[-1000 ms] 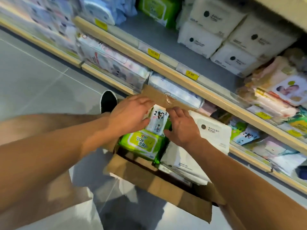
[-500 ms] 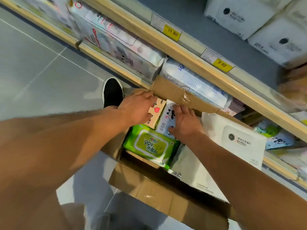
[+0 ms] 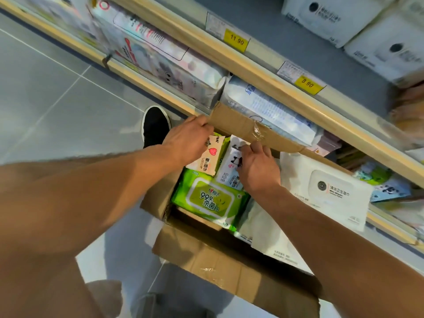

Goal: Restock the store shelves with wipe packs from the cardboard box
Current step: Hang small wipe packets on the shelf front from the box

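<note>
An open cardboard box (image 3: 229, 269) stands on the floor against the shelves. Inside lie a green wipe pack (image 3: 208, 198), a large white pack (image 3: 325, 193), a small beige pack with a red heart (image 3: 207, 159) and a small white panda pack (image 3: 230, 167). My left hand (image 3: 188, 140) grips the top of the beige pack, its fingertips near the box's far flap (image 3: 250, 128). My right hand (image 3: 258, 167) lies over the panda pack, fingers curled on its upper edge. Both hands are inside the box's far half.
Wooden-edged shelves (image 3: 263, 72) run diagonally above the box, with yellow price tags (image 3: 236, 40). Tissue and wipe packs fill the lower shelf (image 3: 174, 72); white packs (image 3: 358, 26) sit on the upper one. My black shoe (image 3: 156, 125) rests on the grey tiled floor at the left.
The view has tilted down and closer to the box. The beige pack has come into sight under my left hand; my right hand has shifted onto the panda pack's top edge.
</note>
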`<state>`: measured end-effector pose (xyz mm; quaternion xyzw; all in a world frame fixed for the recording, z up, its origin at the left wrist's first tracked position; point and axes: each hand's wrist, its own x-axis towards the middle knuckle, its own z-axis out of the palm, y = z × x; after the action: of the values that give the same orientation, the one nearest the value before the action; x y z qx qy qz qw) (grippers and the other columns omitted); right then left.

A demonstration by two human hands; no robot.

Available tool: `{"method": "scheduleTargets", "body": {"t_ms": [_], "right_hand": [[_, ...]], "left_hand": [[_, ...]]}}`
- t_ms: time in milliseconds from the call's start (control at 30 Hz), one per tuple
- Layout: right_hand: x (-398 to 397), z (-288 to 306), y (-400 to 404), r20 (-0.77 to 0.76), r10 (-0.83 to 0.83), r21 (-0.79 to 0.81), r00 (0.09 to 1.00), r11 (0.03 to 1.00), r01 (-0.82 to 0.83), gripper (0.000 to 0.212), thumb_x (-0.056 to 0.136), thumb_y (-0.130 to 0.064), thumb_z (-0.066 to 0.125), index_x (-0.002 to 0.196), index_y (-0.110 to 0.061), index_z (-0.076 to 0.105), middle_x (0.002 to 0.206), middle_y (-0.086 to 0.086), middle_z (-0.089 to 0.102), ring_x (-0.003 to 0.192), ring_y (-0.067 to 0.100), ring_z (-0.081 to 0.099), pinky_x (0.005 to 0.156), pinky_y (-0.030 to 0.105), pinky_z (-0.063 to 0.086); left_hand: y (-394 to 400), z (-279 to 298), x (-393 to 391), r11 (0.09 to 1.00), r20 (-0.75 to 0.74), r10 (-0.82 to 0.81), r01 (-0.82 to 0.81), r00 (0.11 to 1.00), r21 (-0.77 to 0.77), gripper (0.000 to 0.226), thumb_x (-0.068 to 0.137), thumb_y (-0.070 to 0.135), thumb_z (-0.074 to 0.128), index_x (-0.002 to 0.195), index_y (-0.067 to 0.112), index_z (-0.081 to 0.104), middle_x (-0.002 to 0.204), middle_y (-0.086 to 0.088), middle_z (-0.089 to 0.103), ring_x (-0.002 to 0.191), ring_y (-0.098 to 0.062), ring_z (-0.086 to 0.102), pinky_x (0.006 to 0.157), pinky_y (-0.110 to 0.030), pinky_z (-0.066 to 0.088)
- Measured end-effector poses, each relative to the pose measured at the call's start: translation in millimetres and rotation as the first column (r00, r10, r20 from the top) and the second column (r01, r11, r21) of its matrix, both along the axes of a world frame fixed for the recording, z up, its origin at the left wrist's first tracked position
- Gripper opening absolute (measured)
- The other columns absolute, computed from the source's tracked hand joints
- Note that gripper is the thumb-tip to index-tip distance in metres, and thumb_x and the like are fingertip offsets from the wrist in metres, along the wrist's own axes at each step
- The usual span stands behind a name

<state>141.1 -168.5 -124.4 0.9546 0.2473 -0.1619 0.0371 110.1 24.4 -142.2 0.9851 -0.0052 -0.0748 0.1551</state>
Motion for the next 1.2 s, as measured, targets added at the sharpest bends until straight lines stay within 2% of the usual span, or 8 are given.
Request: {"method": "scheduleTargets", "body": {"t_ms": [167,300,400,533,733,833,967,1200], "right_hand": [[-16,31,-14,-0.033,-0.043,0.128,0.999,0.991,0.047,0.033,0.092,-0.013,0.053,0.124,-0.017,0.056,0.117,0.013,0.06,0.111,0.034,0.055,0.084,0.039,0.047],[-36,58,-33,0.024,-0.097,0.303,0.995,0.949,0.086,0.022,0.087,-0.013,0.057,0.107,-0.016,0.064,0.106,0.013,0.063,0.1,0.035,0.059,0.077,0.038,0.049],[-48,85,-51,0.061,-0.13,0.362,0.99,0.927,0.099,0.021,0.087,-0.015,0.056,0.107,-0.015,0.062,0.105,0.014,0.064,0.097,0.036,0.059,0.072,0.036,0.046],[-64,119,-80,0.153,-0.206,0.465,0.966,0.878,0.114,0.024,0.085,-0.011,0.057,0.107,-0.016,0.064,0.106,0.012,0.066,0.095,0.034,0.061,0.072,0.037,0.051],[-78,162,-133,0.244,-0.326,0.524,0.913,0.837,0.159,0.023,0.084,-0.013,0.061,0.107,-0.014,0.064,0.106,0.011,0.066,0.096,0.034,0.06,0.073,0.036,0.048],[-82,179,-168,0.262,-0.398,0.554,0.879,0.808,0.201,0.017,0.085,-0.011,0.06,0.102,-0.014,0.059,0.098,0.013,0.065,0.089,0.036,0.059,0.066,0.035,0.045],[-85,188,-218,0.285,-0.47,0.554,0.836,0.792,0.257,0.015,0.087,-0.009,0.059,0.102,-0.013,0.059,0.096,0.013,0.065,0.083,0.037,0.059,0.06,0.035,0.044],[-78,178,-307,0.311,-0.572,0.496,0.759,0.779,0.384,0.018,0.086,-0.008,0.059,0.103,-0.015,0.058,0.103,0.012,0.065,0.091,0.036,0.06,0.068,0.039,0.051]], "left_hand": [[-1,28,-21,0.995,0.006,0.095,-0.095,0.995,-0.04,0.016,0.085,0.017,0.059,0.1,0.021,0.056,0.104,-0.004,0.064,0.096,-0.029,0.061,0.071,-0.036,0.047],[-3,64,-45,0.991,0.05,0.108,-0.104,0.993,-0.08,0.019,0.086,0.023,0.059,0.105,0.024,0.062,0.106,-0.003,0.066,0.099,-0.028,0.061,0.078,-0.039,0.05],[-13,96,-61,0.992,0.114,0.103,-0.094,0.988,-0.085,0.021,0.088,0.02,0.06,0.108,0.02,0.065,0.108,-0.006,0.067,0.1,-0.029,0.06,0.078,-0.038,0.048],[-36,133,-76,0.989,0.222,0.11,-0.084,0.969,-0.125,0.017,0.083,0.015,0.064,0.099,0.016,0.065,0.101,-0.009,0.068,0.095,-0.032,0.06,0.076,-0.04,0.049],[-89,184,-86,0.987,0.37,0.041,0.02,0.928,-0.158,0.016,0.082,0.012,0.064,0.098,0.016,0.067,0.097,-0.005,0.068,0.093,-0.028,0.06,0.073,-0.034,0.041],[-121,200,-81,0.984,0.408,-0.004,0.075,0.913,-0.159,0.016,0.084,0.014,0.064,0.099,0.017,0.066,0.098,-0.002,0.069,0.094,-0.026,0.059,0.076,-0.034,0.043],[-167,210,-66,0.975,0.422,-0.062,0.144,0.904,-0.166,0.014,0.084,0.019,0.063,0.097,0.024,0.064,0.096,0.002,0.069,0.093,-0.024,0.059,0.079,-0.039,0.048],[-254,212,-37,0.95,0.416,-0.131,0.234,0.9,-0.207,0.012,0.086,0.019,0.064,0.097,0.024,0.066,0.095,0.004,0.066,0.089,-0.017,0.055,0.077,-0.033,0.044]]}}
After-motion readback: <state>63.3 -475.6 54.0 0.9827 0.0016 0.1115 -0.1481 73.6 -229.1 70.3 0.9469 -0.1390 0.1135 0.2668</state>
